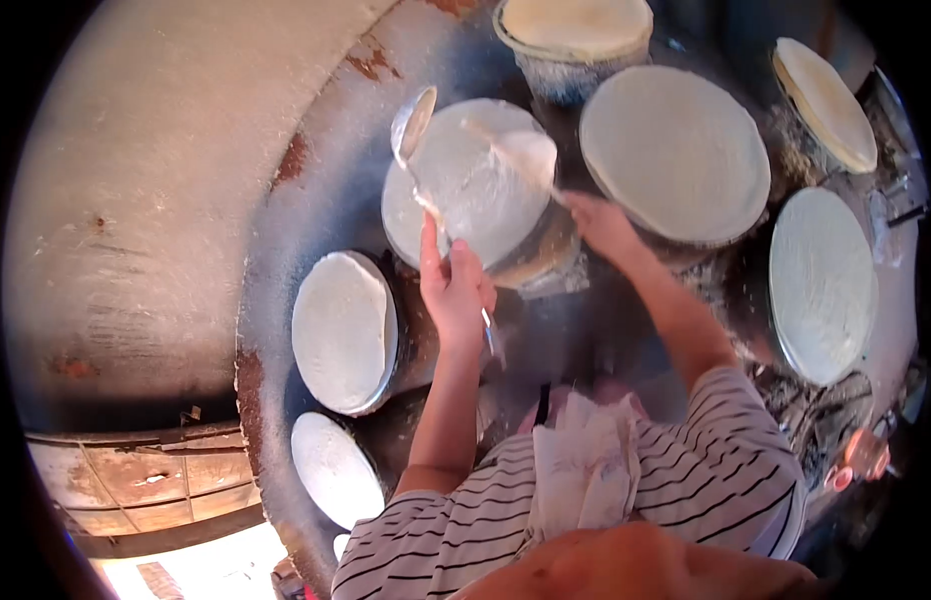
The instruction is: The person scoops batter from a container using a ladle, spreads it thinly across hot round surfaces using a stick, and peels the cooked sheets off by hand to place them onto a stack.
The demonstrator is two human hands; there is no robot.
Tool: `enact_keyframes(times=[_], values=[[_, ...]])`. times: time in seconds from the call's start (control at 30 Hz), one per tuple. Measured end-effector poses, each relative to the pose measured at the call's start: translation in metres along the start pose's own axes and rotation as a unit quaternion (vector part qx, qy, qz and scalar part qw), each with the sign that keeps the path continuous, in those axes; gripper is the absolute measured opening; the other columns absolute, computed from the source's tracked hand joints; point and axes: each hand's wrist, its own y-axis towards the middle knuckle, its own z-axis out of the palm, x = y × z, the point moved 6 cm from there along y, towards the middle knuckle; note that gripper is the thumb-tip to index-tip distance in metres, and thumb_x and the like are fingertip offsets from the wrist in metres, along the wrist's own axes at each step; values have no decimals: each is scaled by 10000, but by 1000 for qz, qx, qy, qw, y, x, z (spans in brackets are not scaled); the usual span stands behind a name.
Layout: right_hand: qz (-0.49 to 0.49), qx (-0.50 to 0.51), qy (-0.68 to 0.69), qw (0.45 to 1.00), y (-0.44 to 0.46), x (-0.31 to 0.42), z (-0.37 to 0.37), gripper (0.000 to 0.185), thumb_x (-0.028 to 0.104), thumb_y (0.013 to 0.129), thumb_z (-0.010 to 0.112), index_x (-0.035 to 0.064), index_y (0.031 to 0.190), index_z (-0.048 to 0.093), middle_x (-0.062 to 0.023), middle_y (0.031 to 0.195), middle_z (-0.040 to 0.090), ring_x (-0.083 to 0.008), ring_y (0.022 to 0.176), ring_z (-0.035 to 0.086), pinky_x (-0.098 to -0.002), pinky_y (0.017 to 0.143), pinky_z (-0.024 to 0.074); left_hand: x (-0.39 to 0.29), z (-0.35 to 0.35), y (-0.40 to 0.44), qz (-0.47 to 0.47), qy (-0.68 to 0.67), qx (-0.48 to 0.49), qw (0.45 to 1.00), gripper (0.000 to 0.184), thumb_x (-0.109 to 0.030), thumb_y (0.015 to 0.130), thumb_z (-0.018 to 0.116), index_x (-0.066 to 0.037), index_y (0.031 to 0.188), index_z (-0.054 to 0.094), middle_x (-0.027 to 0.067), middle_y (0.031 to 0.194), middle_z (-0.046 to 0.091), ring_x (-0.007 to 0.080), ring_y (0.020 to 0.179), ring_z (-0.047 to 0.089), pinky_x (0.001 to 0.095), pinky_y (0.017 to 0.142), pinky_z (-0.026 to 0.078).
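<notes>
My left hand (456,290) is closed round the handle of a metal ladle (414,125), one finger stretched along it. The ladle's bowl is raised over the left edge of a round griddle (526,265). A pale layer of batter (456,200) covers the griddle's top. My right hand (601,228) grips the thin handle of a flat, pale spreader (529,158), smeared by motion over the batter's right side. Whether the spreader touches the batter, I cannot tell.
Close by on the right stands another batter-covered griddle (676,155). More round griddles curve around me: one at the back (576,30), two on the right (824,285) and two on the left (343,332). A pale, rusty-edged surface (166,200) fills the left.
</notes>
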Motion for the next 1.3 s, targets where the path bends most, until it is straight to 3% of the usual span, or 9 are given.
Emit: enact_keyframes(times=[0.27,0.37,0.43,0.67,0.87,0.93,1.03,1.17,1.3], values=[[132,64,-160,976,-41,4,-5,356,144,879,492,120,1232,529,-198,725,611,-386,612,598,-477,556,477,3,12,49,-115,-87,49,988,452,-155,966,451,-237,1396,338,-45,577,342,29,403,295,189,322,254],[121,63,-210,968,7,-2,-13,326,175,886,491,157,1207,545,-181,655,590,-374,577,591,-498,517,465,20,20,67,-223,-277,49,933,121,-230,964,482,-166,1067,490,-51,577,363,35,416,338,186,352,294],[113,45,-225,967,6,-13,-21,276,184,890,491,160,1153,569,-163,635,594,-359,569,590,-488,508,468,31,5,64,-355,-450,87,815,281,-273,970,470,-112,743,429,-47,559,363,56,415,370,192,392,342],[56,98,-107,988,-22,24,-26,286,151,879,501,148,1154,576,-170,740,621,-359,688,608,-476,619,481,59,6,88,-382,-466,92,793,322,-267,954,495,-105,689,411,-41,562,388,63,428,395,209,417,381],[444,206,176,854,-88,53,26,287,144,886,491,113,1154,588,-183,969,646,-344,893,630,-416,759,486,112,6,39,-249,-405,-64,877,275,-174,943,485,-97,690,408,-42,578,398,57,454,412,196,416,407],[263,192,84,942,-66,61,26,296,122,883,500,113,1164,593,-178,1012,647,-306,940,633,-388,803,485,122,26,22,-192,-479,-96,852,150,-159,954,425,-118,810,426,-34,632,386,53,501,408,174,454,406],[76,139,60,985,-12,61,4,316,89,870,527,110,1178,596,-168,1070,642,-260,1005,621,-351,853,478,77,48,22,-235,-790,105,556,245,-77,924,428,-106,685,382,-40,535,362,53,377,369,199,342,380],[227,159,158,948,6,-25,-4,352,76,843,573,50,1195,576,-154,1114,630,-229,1030,608,-319,894,458,42,39,-31,-124,-849,118,500,276,-145,948,409,-108,675,392,-50,503,355,53,348,328,195,322,347],[42,344,26,938,-35,51,4,325,128,850,584,72,1170,595,-147,1096,637,-200,987,615,-296,834,460,-7,-22,-103,11,-815,157,558,314,-168,954,388,-113,647,360,-46,505,358,41,316,313,201,274,315]])
